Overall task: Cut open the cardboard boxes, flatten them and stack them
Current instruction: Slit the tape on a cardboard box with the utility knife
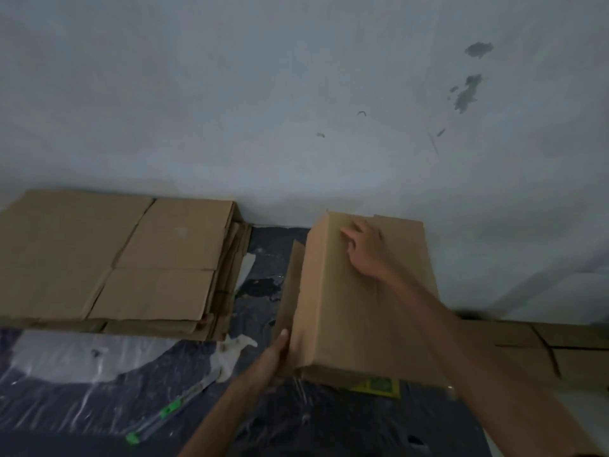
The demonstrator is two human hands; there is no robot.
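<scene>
Several flat boxes (131, 258) already lie stacked, well to the left of the fingers. One cardboard box (346, 318) still stands up full, so it is not done. The right hand (365, 249) rests on its top, fingers spread wide. The left hand (276, 354) grips its near left edge, by a loose flap (290, 285). I cannot see inside it. The green cutter (171, 407) lies untouched, left of that hand.

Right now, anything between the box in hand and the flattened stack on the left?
Nothing visible. Only plastic sheet lies between the box and the stack. The cutter lies nearer the camera, off that line.
</scene>
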